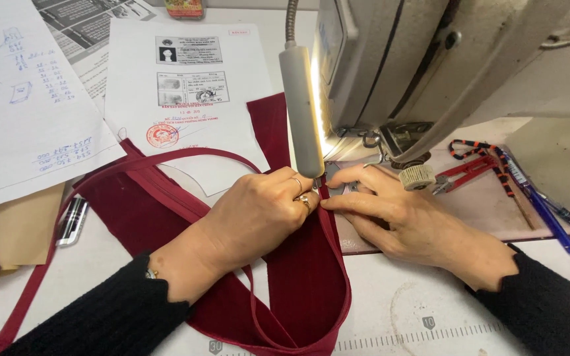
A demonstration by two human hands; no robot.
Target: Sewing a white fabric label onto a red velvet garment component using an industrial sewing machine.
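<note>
A piece of dark red fabric (pixel 298 277) with a long narrow strap lies on the sewing table and runs up under the needle area of a grey sewing machine (pixel 417 66). My left hand (pixel 258 214), with rings on two fingers, presses flat on the fabric just left of the presser foot (pixel 335 186). My right hand (pixel 390 211) rests on the fabric edge right of it, fingertips pinching the seam. Both wrists wear black sleeves. The needle itself is hidden behind a lit white lamp (pixel 301 105).
Printed and handwritten paper sheets (pixel 186 86) cover the table's left back. Red thread snips (pixel 463 173) and blue pens (pixel 542 211) lie right of the machine. A dark pen-like object (pixel 72 221) lies at left. A ruler scale (pixel 430 333) runs along the table's front edge.
</note>
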